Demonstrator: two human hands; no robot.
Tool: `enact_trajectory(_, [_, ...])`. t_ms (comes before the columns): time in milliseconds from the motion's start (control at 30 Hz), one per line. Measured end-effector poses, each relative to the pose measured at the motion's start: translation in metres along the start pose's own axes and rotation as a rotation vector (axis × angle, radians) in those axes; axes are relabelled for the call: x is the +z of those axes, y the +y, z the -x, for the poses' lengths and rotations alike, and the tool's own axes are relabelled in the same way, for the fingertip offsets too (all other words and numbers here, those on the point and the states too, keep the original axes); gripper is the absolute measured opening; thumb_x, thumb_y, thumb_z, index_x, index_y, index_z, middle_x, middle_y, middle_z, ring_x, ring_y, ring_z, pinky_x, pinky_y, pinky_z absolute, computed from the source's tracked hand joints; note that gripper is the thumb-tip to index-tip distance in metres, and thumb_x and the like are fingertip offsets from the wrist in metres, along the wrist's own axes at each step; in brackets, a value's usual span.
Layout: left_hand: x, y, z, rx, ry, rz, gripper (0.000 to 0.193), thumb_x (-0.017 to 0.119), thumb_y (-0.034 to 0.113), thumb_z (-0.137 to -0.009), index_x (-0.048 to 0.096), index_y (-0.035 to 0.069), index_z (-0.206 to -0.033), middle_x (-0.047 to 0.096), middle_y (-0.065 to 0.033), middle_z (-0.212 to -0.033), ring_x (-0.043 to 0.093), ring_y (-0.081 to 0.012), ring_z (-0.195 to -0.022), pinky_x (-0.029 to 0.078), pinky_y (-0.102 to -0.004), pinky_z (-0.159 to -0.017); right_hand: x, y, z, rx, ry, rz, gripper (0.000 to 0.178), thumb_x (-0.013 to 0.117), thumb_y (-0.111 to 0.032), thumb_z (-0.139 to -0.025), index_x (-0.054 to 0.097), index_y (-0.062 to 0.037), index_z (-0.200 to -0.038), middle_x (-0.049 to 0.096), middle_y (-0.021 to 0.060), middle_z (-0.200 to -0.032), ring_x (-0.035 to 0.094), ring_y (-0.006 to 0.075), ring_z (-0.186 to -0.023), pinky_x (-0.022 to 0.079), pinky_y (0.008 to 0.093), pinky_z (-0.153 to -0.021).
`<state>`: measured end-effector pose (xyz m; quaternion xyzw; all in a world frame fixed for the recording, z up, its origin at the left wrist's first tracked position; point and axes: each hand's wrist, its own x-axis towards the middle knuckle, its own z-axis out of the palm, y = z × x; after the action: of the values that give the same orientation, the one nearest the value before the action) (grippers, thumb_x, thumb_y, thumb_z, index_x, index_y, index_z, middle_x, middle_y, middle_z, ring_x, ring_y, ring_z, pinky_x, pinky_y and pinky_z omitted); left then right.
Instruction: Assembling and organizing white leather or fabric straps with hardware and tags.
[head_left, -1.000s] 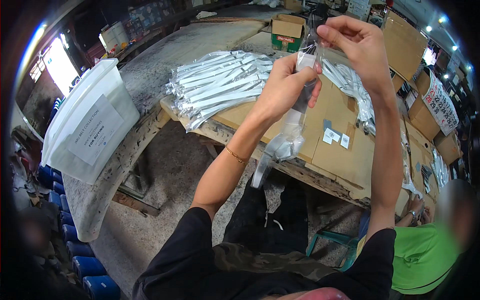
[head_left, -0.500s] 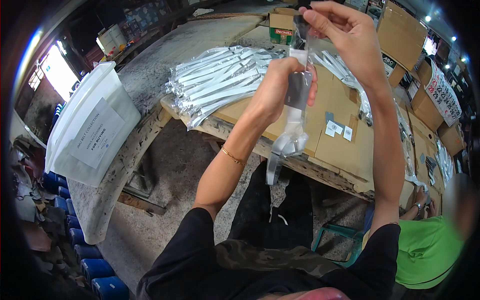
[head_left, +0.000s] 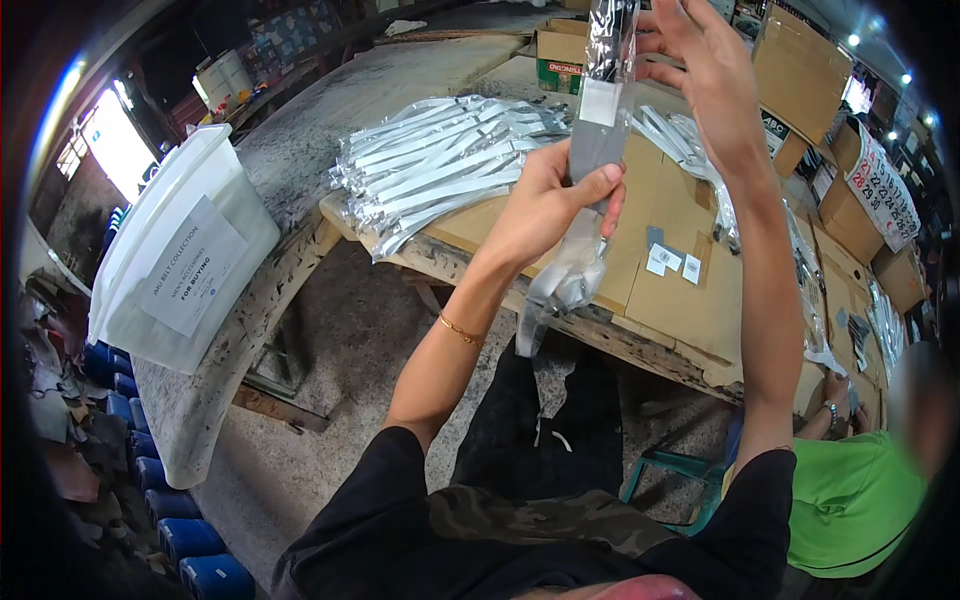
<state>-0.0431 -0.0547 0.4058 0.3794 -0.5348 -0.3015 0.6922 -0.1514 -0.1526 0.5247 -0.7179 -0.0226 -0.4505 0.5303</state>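
Note:
A grey belt in a clear plastic sleeve (head_left: pixel 598 145) hangs upright in front of me, with a white label near its dark upper part. My left hand (head_left: pixel 555 205) is closed around its middle, thumb across the front. Below that hand the sleeve's lower part bunches and dangles past the table edge. Beside the belt's top, my right hand (head_left: pixel 705 75) has its fingers spread and holds nothing. A large pile of similar sleeved belts (head_left: pixel 440 165) lies on the table to the left. Small white cards (head_left: pixel 673 262) rest on the cardboard at the right.
Cardboard sheets (head_left: pixel 690 320) cover the worktable. More sleeved belts (head_left: pixel 680 145) lie to its right. A white plastic bin (head_left: pixel 250 205) stands at left, above blue containers (head_left: pixel 190 538). Cardboard boxes (head_left: pixel 800 60) stack at back right. A co-worker in a green shirt (head_left: pixel 850 500) sits at right.
The right hand's fingers have come off the top of the sleeve and spread apart. The left hand and belt have shifted slightly, the grip now lower on the belt.

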Motion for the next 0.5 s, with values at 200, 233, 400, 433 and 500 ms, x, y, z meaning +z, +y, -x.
enact_trajectory(200, [0.004, -0.005, -0.002, -0.084, -0.022, 0.041, 0.043, 0.043, 0.036, -0.101, 0.056, -0.002, -0.086, 0.058, -0.006, -0.064, 0.054, -0.0119, -0.054, 0.044, -0.0259, -0.054, -0.009, 0.001, -0.008, -0.152, -0.032, 0.309, 0.046, 0.073, -0.003, -0.08, 0.051, -0.0024, -0.121, 0.064, 0.005, -0.086, 0.061, 0.0108, -0.076, 0.05, 0.023, -0.07])
enact_trajectory(233, [0.004, -0.006, -0.001, -0.085, -0.024, 0.042, 0.043, 0.043, 0.036, -0.101, 0.056, -0.002, -0.086, 0.058, -0.006, -0.064, 0.054, -0.0119, -0.054, 0.044, -0.0259, -0.054, -0.009, -0.001, -0.011, -0.149, 0.0, 0.375, 0.045, 0.072, -0.003, -0.081, 0.051, -0.0017, -0.121, 0.064, 0.0052, -0.085, 0.061, 0.0107, -0.075, 0.05, 0.023, -0.07])
enact_trajectory(400, [0.004, -0.006, -0.003, -0.003, 0.065, 0.004, 0.056, 0.035, 0.048, -0.1, 0.055, -0.001, -0.085, 0.057, -0.006, -0.063, 0.051, -0.0113, -0.052, 0.042, -0.025, -0.052, 0.006, -0.009, -0.002, -0.039, 0.046, 0.274, 0.045, 0.069, -0.004, -0.084, 0.049, 0.0033, -0.123, 0.067, 0.0062, -0.08, 0.064, 0.0107, -0.074, 0.051, 0.0221, -0.067])
enact_trajectory(433, [0.003, -0.006, -0.004, -0.002, 0.073, 0.0, 0.056, 0.035, 0.048, -0.1, 0.055, -0.001, -0.085, 0.057, -0.006, -0.063, 0.051, -0.0113, -0.052, 0.042, -0.025, -0.052, 0.01, -0.01, 0.001, 0.067, 0.057, 0.221, 0.045, 0.068, -0.004, -0.085, 0.048, 0.0053, -0.124, 0.067, 0.0067, -0.079, 0.064, 0.0108, -0.074, 0.051, 0.022, -0.067])
enact_trajectory(500, [0.004, -0.006, -0.005, 0.037, 0.061, 0.015, 0.051, 0.037, 0.047, -0.1, 0.054, 0.0, -0.088, 0.057, -0.0059, -0.064, 0.052, -0.0118, -0.053, 0.043, -0.0251, -0.053, 0.0, -0.002, -0.004, 0.103, -0.01, 0.266, 0.045, 0.068, -0.006, -0.086, 0.048, 0.0064, -0.124, 0.068, 0.0083, -0.081, 0.065, 0.0114, -0.076, 0.052, 0.0228, -0.068])
